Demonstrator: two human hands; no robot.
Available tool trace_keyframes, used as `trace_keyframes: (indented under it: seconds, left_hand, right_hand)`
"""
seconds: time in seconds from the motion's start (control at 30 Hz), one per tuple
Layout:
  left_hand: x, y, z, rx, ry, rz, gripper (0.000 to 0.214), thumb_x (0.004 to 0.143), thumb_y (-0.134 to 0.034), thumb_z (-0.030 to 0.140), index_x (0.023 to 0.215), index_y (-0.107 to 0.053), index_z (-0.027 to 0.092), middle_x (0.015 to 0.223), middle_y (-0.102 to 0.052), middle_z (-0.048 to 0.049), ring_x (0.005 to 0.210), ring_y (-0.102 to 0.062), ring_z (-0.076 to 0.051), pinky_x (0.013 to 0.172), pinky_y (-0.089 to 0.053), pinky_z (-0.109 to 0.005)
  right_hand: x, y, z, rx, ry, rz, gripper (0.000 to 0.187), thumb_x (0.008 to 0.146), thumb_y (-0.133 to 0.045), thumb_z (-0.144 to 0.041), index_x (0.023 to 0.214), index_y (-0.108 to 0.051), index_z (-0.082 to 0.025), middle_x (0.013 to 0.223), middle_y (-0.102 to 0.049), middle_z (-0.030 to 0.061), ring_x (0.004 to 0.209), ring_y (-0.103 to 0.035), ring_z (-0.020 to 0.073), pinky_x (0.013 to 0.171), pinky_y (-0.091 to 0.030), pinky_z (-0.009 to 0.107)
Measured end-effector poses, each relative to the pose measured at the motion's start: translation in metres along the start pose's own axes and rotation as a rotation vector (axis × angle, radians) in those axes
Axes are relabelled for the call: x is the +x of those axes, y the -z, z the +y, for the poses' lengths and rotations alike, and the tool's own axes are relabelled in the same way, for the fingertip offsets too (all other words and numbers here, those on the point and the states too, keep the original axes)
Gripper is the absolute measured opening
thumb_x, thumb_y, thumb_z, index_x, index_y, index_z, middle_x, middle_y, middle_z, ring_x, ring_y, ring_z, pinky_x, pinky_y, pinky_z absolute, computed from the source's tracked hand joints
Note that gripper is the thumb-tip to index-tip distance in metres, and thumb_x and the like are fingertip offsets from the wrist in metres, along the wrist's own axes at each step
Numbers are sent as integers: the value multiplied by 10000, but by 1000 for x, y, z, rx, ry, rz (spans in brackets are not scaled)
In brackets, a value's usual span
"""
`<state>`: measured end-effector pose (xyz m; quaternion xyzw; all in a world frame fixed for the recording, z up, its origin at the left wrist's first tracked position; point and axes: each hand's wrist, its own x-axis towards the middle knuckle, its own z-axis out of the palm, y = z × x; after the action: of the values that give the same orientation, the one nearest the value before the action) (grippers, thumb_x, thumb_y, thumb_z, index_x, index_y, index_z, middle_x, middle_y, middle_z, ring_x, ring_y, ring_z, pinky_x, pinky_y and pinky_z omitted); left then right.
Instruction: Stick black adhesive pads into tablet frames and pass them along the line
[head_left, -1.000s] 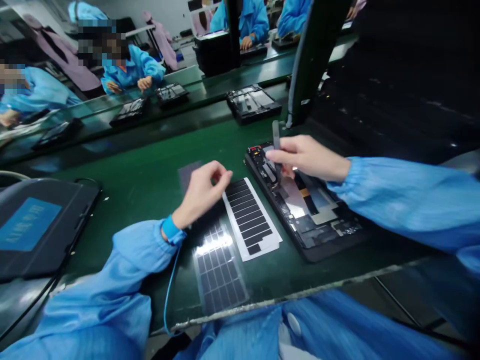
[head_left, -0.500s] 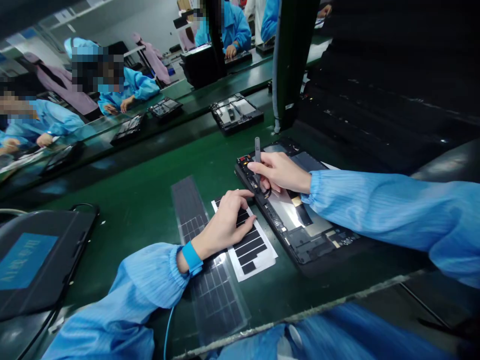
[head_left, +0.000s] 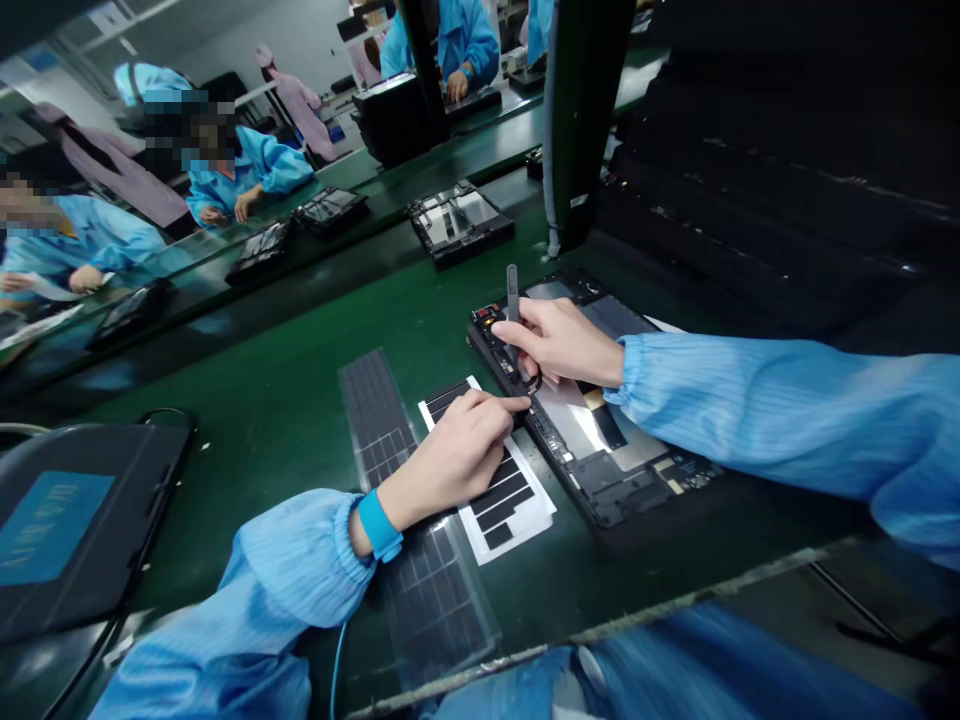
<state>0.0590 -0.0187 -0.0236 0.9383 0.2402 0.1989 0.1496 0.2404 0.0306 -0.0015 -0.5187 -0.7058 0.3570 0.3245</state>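
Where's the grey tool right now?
In the head view, just right of centre: the grey tool stands nearly upright in the right hand, over the open device's left side.

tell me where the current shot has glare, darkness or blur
Head view: bright glare on the open device and gridded clear sheet; head view: upper right sinks into near-black; head view: blue garment at the bottom edge looks smeared.
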Motion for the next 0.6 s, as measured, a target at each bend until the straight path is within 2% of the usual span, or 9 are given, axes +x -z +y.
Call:
trace_keyframes:
  seconds: [0.2,0.4,0.5,0.6]
  left_hand:
    - [-1,-6,2,199,73,-4,112,830,-363,70,882,-394,165,1300,-454,-181,1030,-473,-235,876,-428,-426]
    - [3,-3,13,355,-98,-153,155,785,-375,38,836,-472,147,1250,-518,-163,959,-504,-244,828,-462,-399]
    - [1,-2,15,304,-67,-111,181,795,-356,31,851,-475,156,1257,-521,-143,999,-505,-237,857,-467,-412]
    - [-1,-6,11,232,33,0,139,825,-351,63,868,-448,154,1271,-491,-175,1097,-476,-248,920,-448,-457]
  right_hand:
    - [2,-2,4,129,-7,24,192,896,-441,-321,757,-428,-189,412,-497,-52,258,-404,78,270,-284,190]
    - [4,-3,6,208,-32,4,209,896,-450,-337,749,-420,-190,410,-495,-55,237,-397,79,239,-261,185]
    - [4,-1,5,236,-46,-7,231,897,-455,-338,733,-412,-181,409,-497,-49,237,-403,73,240,-266,178]
    - [5,0,7,264,-53,7,244,894,-460,-358,738,-402,-180,405,-496,-49,237,-405,76,240,-273,179]
